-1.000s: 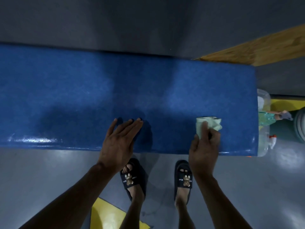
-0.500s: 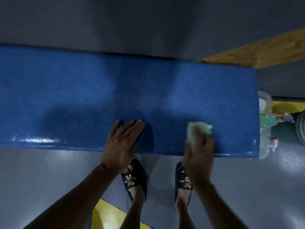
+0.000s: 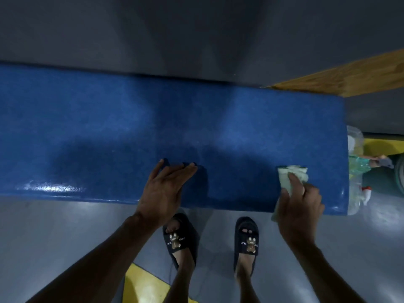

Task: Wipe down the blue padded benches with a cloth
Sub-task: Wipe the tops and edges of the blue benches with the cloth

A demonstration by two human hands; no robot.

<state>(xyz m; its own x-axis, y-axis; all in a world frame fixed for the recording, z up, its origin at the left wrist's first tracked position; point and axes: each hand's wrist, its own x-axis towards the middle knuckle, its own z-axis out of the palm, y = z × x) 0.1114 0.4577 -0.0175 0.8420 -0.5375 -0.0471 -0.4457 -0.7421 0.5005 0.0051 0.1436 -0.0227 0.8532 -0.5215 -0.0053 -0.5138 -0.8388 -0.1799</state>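
- The right hand [image 3: 300, 206] is gripping a pale green cloth [image 3: 293, 174], its fingers curled over the cloth and pressing it down onto the blue padded top of the table [image 3: 109, 127], close to the near edge.
- Part of the cloth is sticking out past the fingertips of that hand, away from the person, and a strip of it is showing at the thumb side, hanging over the near edge.
- The left hand [image 3: 162, 189] is lying flat on the table well apart from the right hand, fingers straight and pointing away and slightly toward the right hand, holding nothing; its heel is sitting at the near edge.
- Beyond both hands the blue surface is stretching away to a grey wall [image 3: 196, 36], and a glossy patch is shining on the near edge out past the left hand.
- Just beyond the right hand the table is ending; past that end a clear plastic container [image 3: 355, 171] is standing on the floor [image 3: 43, 237], with a wooden board [image 3: 349, 77] farther off by the wall.
- Below the hands, two feet in dark slippers [image 3: 180, 237] with bear motifs are standing on the grey floor, and a yellow marking [image 3: 144, 285] is lying beneath the left forearm.
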